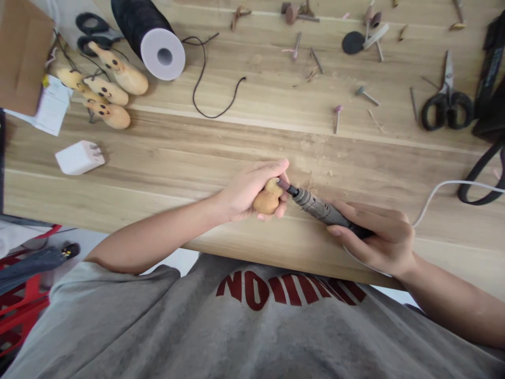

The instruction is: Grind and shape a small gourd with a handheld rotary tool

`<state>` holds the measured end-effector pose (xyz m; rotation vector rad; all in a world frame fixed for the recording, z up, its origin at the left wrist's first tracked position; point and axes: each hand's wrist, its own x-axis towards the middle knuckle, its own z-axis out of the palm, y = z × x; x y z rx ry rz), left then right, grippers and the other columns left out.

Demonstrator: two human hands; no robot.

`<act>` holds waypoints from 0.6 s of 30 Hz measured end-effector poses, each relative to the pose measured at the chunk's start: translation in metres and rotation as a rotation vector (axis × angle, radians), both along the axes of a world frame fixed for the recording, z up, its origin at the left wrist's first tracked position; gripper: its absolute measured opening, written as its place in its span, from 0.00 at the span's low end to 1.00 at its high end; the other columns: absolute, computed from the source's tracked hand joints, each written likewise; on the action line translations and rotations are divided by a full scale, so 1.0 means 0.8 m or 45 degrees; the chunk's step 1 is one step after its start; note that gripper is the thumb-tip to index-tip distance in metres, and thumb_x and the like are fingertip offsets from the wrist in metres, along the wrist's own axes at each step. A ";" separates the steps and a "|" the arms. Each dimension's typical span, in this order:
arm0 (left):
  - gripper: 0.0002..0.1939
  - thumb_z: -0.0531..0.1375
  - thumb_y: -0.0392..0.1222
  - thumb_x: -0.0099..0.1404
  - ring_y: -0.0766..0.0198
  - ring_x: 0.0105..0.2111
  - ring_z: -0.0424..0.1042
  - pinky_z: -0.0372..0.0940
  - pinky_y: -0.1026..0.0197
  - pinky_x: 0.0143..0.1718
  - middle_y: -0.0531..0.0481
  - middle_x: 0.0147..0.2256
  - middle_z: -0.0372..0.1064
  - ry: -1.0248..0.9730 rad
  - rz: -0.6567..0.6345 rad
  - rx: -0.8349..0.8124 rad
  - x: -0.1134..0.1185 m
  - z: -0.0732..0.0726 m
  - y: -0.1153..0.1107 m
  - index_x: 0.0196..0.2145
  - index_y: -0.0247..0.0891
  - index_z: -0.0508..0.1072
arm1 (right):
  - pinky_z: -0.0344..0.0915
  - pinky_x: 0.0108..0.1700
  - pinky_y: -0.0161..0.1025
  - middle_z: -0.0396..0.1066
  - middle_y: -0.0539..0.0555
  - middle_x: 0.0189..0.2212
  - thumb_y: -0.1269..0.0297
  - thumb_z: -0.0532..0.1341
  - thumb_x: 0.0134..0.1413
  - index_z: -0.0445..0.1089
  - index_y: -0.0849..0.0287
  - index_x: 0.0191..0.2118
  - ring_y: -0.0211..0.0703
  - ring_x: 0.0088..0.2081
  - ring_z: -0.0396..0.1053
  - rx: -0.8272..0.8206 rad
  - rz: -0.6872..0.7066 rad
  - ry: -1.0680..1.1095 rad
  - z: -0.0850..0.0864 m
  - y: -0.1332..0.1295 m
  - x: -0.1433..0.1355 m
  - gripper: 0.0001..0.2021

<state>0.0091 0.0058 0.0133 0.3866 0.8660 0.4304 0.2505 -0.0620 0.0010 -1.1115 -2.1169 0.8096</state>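
A small tan gourd [266, 201] with a paler top rests in my left hand [252, 189], whose fingers curl round it at the middle of the table. My right hand [374, 231] grips a grey rotary tool [320, 208] from the right. The tool's brown cylindrical tip [283, 184] is at the pale top of the gourd; whether it presses on it I cannot tell. Fine shavings [310, 184] lie on the wood just beyond the tip.
On the wooden table [158, 142] are gourds with drawn faces [126, 76], a black cord spool [163, 52], a white plug adapter [80, 157], scissors [447, 100] and several loose bits. A white cable [437, 187] runs right; a cardboard box [23, 58] stands far left.
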 end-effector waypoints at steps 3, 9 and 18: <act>0.23 0.47 0.44 0.75 0.69 0.11 0.66 0.51 0.72 0.08 0.54 0.14 0.63 0.019 -0.001 0.003 0.000 0.001 0.000 0.23 0.35 0.64 | 0.75 0.29 0.33 0.82 0.56 0.34 0.68 0.64 0.61 0.76 0.55 0.55 0.42 0.30 0.79 -0.003 0.050 -0.001 0.000 0.000 0.000 0.17; 0.23 0.47 0.44 0.75 0.69 0.11 0.65 0.51 0.72 0.08 0.53 0.15 0.65 0.032 0.000 -0.008 0.000 0.001 0.000 0.23 0.36 0.64 | 0.76 0.29 0.34 0.82 0.55 0.34 0.67 0.65 0.61 0.76 0.55 0.55 0.43 0.30 0.80 -0.009 -0.007 0.010 -0.001 -0.001 0.000 0.17; 0.24 0.46 0.43 0.75 0.69 0.10 0.65 0.50 0.72 0.08 0.54 0.15 0.63 0.040 -0.003 -0.006 0.001 0.004 0.001 0.22 0.36 0.64 | 0.75 0.29 0.34 0.82 0.56 0.35 0.66 0.65 0.61 0.75 0.54 0.56 0.44 0.31 0.79 -0.019 -0.002 0.002 -0.001 -0.002 0.000 0.18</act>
